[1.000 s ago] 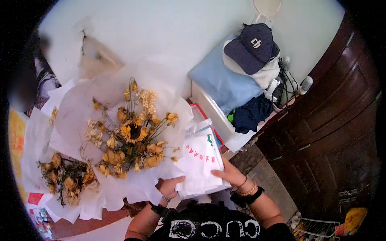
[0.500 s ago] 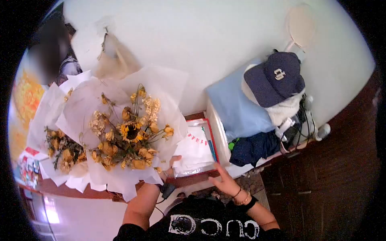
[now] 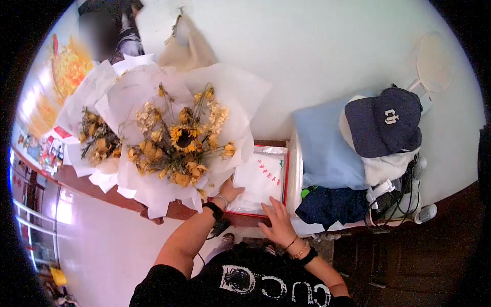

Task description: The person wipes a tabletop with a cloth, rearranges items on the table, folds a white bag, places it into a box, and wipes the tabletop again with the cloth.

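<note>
A shallow red-edged box [image 3: 287,176] holds a white packet in clear plastic [image 3: 255,187] with red and green printing. My left hand [image 3: 230,192] is at the box's left side, thumb stretched over the packet's edge, other fingers partly covered by the bouquet's paper. At the front right corner, my right hand [image 3: 279,222] has its fingers spread, tips right at the rim, holding nothing. Left of the box lies a bouquet of dried flowers [image 3: 184,138] in white wrapping paper, its paper overlapping the box's left side in this view.
Behind it sits a second dried bouquet [image 3: 99,143]. To the right are a blue bag [image 3: 327,148], a dark cap [image 3: 386,123], dark cloth [image 3: 332,207] and cables [image 3: 404,197]. A beige bag [image 3: 186,48] hangs on the wall. A person [image 3: 128,38] shows at upper left.
The view has shifted, so the bouquets and box sit farther right. My left hand has moved farther over the packet's left edge. My right hand stays near the front right corner, fingers more spread.
</note>
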{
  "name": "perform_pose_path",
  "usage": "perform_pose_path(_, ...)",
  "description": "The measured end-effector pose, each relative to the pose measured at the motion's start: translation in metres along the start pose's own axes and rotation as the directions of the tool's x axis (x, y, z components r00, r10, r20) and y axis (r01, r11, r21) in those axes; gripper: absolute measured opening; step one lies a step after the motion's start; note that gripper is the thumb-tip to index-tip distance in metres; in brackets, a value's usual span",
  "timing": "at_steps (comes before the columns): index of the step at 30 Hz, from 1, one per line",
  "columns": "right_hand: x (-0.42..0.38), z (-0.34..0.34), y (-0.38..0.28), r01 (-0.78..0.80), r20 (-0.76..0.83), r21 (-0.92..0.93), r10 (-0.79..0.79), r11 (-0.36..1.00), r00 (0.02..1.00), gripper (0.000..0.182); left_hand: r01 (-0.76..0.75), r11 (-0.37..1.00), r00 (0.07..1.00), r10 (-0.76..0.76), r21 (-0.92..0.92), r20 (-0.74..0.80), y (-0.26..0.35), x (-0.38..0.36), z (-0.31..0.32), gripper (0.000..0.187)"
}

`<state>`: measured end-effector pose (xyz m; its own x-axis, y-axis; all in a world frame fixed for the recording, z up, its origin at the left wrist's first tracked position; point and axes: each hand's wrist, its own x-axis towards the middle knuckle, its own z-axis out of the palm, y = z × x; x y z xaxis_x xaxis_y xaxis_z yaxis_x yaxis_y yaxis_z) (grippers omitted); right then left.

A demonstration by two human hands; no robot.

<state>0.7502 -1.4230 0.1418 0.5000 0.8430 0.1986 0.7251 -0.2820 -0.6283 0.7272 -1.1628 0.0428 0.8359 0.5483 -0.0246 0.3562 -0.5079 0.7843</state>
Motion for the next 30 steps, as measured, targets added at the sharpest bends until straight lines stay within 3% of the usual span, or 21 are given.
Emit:
perform_pose_path(2,0.008,0.002,-0.002,0.038,-0.044,-0.173,-0.046,0.984,0.998,0.065,-0.020,0.998,1.000,0.021,0.058,-0.020,0.013,-0.014,-0.002,0.079)
perform_pose_path(4,0.012,0.010,0.004,0.056,-0.011,-0.219,-0.059,0.974,0.998,0.066,-0.057,0.990,0.997,0.064,0.126,-0.050,0.039,-0.027,-0.011,0.076)
perform_pose_path(6,0.012,0.028,0.019,-0.008,0.087,-0.276,0.034,0.961,0.996,0.071,0.031,0.976,0.988,0.002,0.216,-0.152,0.053,-0.039,-0.018,0.063)
perform_pose_path(7,0.010,0.037,0.028,-0.015,0.111,-0.285,0.048,0.959,0.993,0.076,0.039,0.974,0.987,-0.003,0.222,-0.160,0.056,-0.042,-0.023,0.063)
perform_pose_path(10,0.005,0.040,0.028,-0.021,0.149,-0.322,0.072,0.947,0.986,0.076,0.220,0.966,0.972,-0.207,0.138,-0.108,0.040,-0.048,-0.029,0.052)
perform_pose_path(12,0.003,0.047,0.027,-0.041,0.134,-0.297,0.084,0.954,0.987,0.077,0.146,0.896,0.958,-0.023,0.418,-0.285,0.010,-0.043,-0.019,0.047)
perform_pose_path(13,0.003,0.047,0.026,-0.038,0.135,-0.289,0.080,0.956,0.988,0.078,0.246,0.937,0.966,-0.216,0.247,-0.144,0.007,-0.042,-0.022,0.051)
perform_pose_path(14,0.004,0.044,0.028,-0.033,0.136,-0.290,0.075,0.957,0.988,0.079,0.233,0.941,0.969,-0.204,0.246,-0.140,0.007,-0.041,-0.022,0.051)
perform_pose_path(15,0.004,0.039,0.029,-0.029,0.143,-0.292,0.073,0.956,0.987,0.079,0.150,0.923,0.982,-0.097,0.355,-0.162,0.005,-0.045,-0.020,0.047)
perform_pose_path(18,0.006,0.036,0.025,-0.038,0.159,-0.316,0.093,0.948,0.983,0.080,0.042,0.910,0.987,0.027,0.413,-0.160,-0.006,-0.041,-0.017,0.051)
perform_pose_path(24,0.004,0.040,0.027,-0.010,0.142,-0.334,0.061,0.942,0.988,0.081,-0.117,0.767,0.988,0.153,0.631,-0.002,-0.031,-0.025,-0.010,0.070)
perform_pose_path(26,0.002,0.040,0.028,0.001,0.140,-0.345,0.051,0.939,0.989,0.082,-0.115,0.754,0.992,0.124,0.647,0.032,-0.024,-0.025,-0.021,0.068)
perform_pose_path(30,0.005,0.041,0.024,-0.013,0.152,-0.333,0.067,0.943,0.986,0.085,0.017,0.820,0.993,-0.080,0.572,0.085,0.011,-0.038,-0.063,0.065)
